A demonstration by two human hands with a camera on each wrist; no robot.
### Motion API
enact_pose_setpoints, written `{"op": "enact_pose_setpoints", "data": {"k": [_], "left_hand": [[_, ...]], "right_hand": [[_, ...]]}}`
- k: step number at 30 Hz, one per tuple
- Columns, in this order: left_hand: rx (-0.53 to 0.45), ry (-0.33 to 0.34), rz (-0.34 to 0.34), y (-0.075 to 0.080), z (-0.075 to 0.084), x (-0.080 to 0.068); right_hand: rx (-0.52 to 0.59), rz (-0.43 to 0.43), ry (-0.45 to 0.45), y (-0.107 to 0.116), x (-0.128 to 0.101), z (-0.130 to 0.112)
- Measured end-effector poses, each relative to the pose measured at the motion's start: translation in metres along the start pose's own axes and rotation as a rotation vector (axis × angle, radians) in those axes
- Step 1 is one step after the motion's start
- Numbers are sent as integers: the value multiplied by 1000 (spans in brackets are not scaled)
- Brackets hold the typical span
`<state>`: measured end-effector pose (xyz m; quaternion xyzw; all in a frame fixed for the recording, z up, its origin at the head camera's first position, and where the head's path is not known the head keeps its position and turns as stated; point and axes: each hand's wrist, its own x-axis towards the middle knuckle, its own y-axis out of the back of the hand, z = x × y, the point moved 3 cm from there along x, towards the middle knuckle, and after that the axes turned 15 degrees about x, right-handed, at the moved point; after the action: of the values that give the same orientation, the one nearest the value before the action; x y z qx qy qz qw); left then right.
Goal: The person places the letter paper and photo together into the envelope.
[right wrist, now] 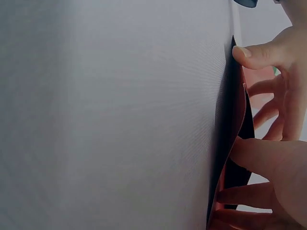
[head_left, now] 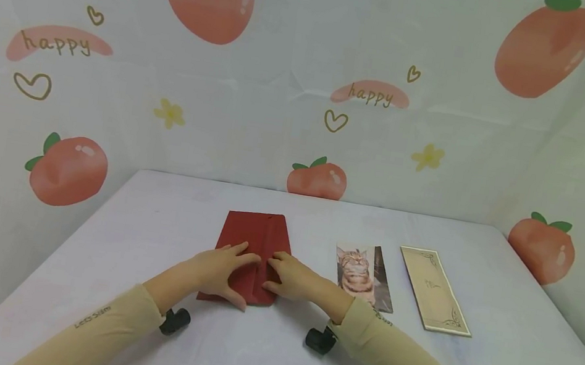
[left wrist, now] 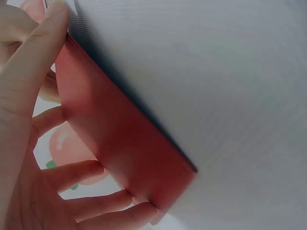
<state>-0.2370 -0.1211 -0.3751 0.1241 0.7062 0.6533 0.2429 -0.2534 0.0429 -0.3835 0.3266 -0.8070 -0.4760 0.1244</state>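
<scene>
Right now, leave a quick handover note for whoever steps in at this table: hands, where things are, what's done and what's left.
Left hand: open, fingers spread flat, pressing the left half of the red paper.
Right hand: open, fingers pressing the right half, beside the centre crease.
The red paper lies flat on the white table, both side flaps folded in to meet along the middle.
To its right lie a cat photo and a cream card, neither touched.
Done: side folds made.
Left, probably: sharpening the creases and whatever involves the photo and card.
</scene>
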Motion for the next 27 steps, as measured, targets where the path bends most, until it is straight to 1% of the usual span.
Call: {"op": "enact_pose_setpoints", "data": {"k": [6,11,16,19,22,27], "left_hand": [[-19,-12,20,1,-1,2],[-27,-13,18,0,-2,1],[-30,-14,10,0,-2,1],[-26,-13,5,-1,-3,3],[-18,-9,-3,-1,-3,4],[-11,-7,-16,-1,-3,4]], "right_hand": [[14,-3,4,0,0,1],[33,1,12,1,1,2],[77,11,27,3,0,3],[120,38,64,6,-3,3],[171,84,95,10,-7,5],[247,158,120,20,-17,12]]}}
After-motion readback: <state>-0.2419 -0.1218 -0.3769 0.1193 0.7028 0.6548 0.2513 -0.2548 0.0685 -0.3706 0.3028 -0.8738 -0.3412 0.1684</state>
